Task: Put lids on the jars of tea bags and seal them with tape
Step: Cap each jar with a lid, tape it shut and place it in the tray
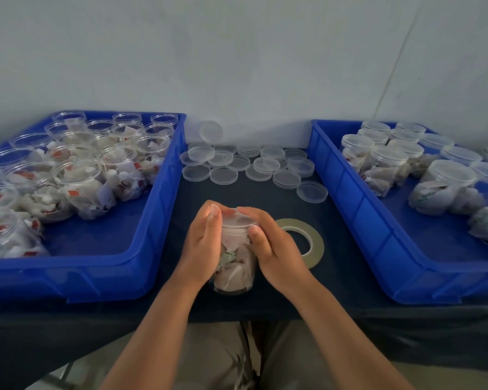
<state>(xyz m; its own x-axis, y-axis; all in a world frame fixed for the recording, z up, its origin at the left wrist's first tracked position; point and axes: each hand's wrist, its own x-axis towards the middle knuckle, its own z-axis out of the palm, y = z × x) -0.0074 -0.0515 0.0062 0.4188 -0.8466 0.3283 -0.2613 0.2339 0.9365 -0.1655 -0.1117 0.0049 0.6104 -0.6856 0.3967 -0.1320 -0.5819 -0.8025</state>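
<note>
A clear plastic jar of tea bags (233, 273) stands on the dark table near its front edge, between my hands. A clear lid (235, 220) sits on its mouth. My left hand (202, 244) grips the jar's left side, thumb up by the lid's rim. My right hand (273, 246) wraps the right side, thumb on the lid's edge. A roll of pale tape (310, 243) lies flat just right of the jar, partly hidden behind my right hand.
Left blue bin (141, 249) holds several open jars of tea bags (79, 178). Right blue bin (358, 220) holds several lidded jars (389, 164). Several loose clear lids (251, 167) lie between the bins near the wall. My lap shows below the table edge.
</note>
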